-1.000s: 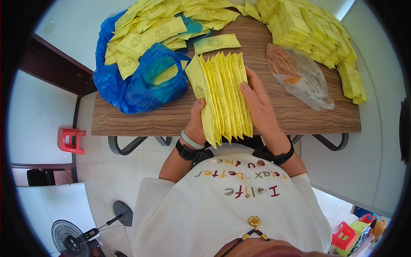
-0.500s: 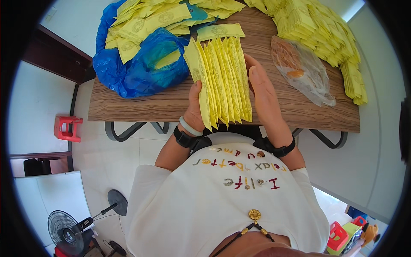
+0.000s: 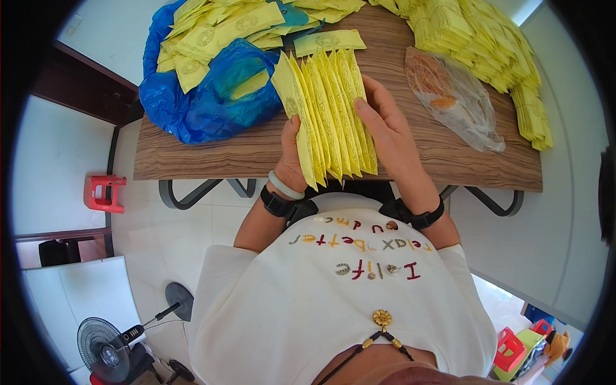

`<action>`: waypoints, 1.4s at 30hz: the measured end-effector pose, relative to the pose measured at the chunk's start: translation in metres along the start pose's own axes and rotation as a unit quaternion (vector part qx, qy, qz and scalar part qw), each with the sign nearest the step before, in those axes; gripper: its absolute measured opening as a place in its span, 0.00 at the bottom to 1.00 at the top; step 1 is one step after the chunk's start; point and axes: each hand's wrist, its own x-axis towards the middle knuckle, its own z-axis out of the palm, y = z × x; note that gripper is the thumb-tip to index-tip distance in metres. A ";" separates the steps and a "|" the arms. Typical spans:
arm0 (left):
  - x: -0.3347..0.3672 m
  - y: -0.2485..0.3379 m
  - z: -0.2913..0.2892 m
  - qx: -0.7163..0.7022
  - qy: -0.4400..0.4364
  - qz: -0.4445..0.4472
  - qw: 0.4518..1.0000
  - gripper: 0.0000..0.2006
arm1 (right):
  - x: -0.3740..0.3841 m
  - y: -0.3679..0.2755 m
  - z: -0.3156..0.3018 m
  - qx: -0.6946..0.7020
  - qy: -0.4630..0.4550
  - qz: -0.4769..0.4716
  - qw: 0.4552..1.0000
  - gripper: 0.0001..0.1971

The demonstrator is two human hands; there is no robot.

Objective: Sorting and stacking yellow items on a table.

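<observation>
A fanned stack of yellow printed packets (image 3: 328, 119) stands on edge between my two hands, above the table's near edge. My left hand (image 3: 292, 154) grips its left side, thumb up along the outer packet and the other fingers hidden behind. On the stack's right side my right hand (image 3: 389, 131) closes in, its thumb against the right-hand packets and its fingers curled behind them. Just beyond the stack, a single yellow packet (image 3: 329, 42) lies flat on the table.
A blue plastic bag (image 3: 199, 109) with loose yellow packets (image 3: 218, 32) fills the table's left. Bundled packets (image 3: 478, 45) are piled at the far right. Nearer lies a clear bag (image 3: 459, 106) of brownish rubber bands. A red stool (image 3: 104, 194) and a fan (image 3: 102, 346) stand at the left.
My right thumb has come in from a raised, flat position onto the stack's right side. The stack leans slightly further left at its top.
</observation>
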 end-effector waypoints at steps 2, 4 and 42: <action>0.000 -0.002 0.004 0.083 0.044 0.017 0.995 0.40 | 0.000 0.000 0.000 0.004 0.003 0.001 1.000 0.22; -0.001 -0.002 0.005 0.124 0.067 0.024 0.990 0.40 | 0.000 -0.001 0.000 0.008 0.005 0.004 1.000 0.22; -0.002 -0.004 0.000 0.156 0.077 0.020 0.984 0.38 | -0.003 0.002 -0.012 -0.019 -0.003 0.007 1.000 0.22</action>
